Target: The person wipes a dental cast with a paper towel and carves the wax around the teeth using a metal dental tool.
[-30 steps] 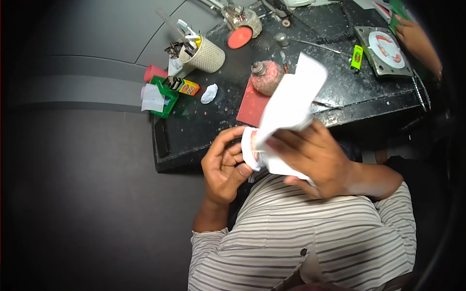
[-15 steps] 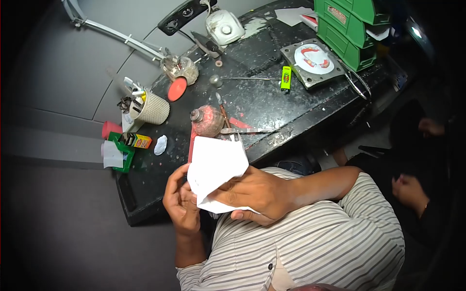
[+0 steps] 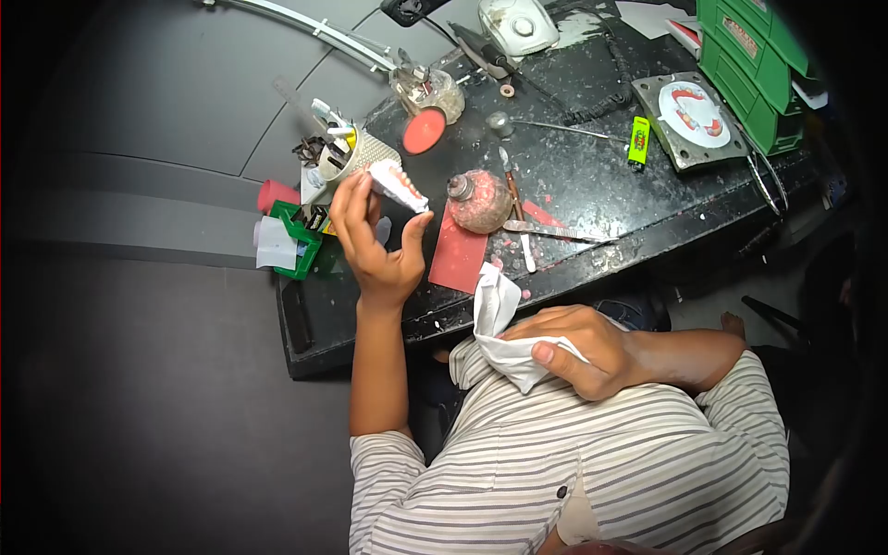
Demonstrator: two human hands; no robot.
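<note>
My left hand [image 3: 381, 252] is raised over the left part of the bench, its fingers and thumb closed on a white dental cast [image 3: 396, 185]. The cast is tilted, with a row of teeth set in pink along its upper side. Lower down, near my lap, my right hand [image 3: 585, 350] grips a crumpled white cloth [image 3: 499, 305]. Beyond the hands stands a round glass spirit burner [image 3: 479, 202] with a pink-stained body. A pink wax sheet [image 3: 457, 254] lies beside it, and a wax knife [image 3: 513, 185] and a metal spatula-like tool [image 3: 560, 231] lie to its right.
Farther back are a tool cup [image 3: 375, 153], a glass jar [image 3: 430, 97], a red disc [image 3: 425, 130] and a green lighter [image 3: 638, 141]. An articulator plate [image 3: 689, 120] with red-marked teeth sits near green bins [image 3: 754, 69]. A small green crate [image 3: 296, 242] stands at the left edge.
The white cloth has come down with my right hand toward my lap. My left hand has moved up and away, now showing the dental cast. The view has shifted too.
</note>
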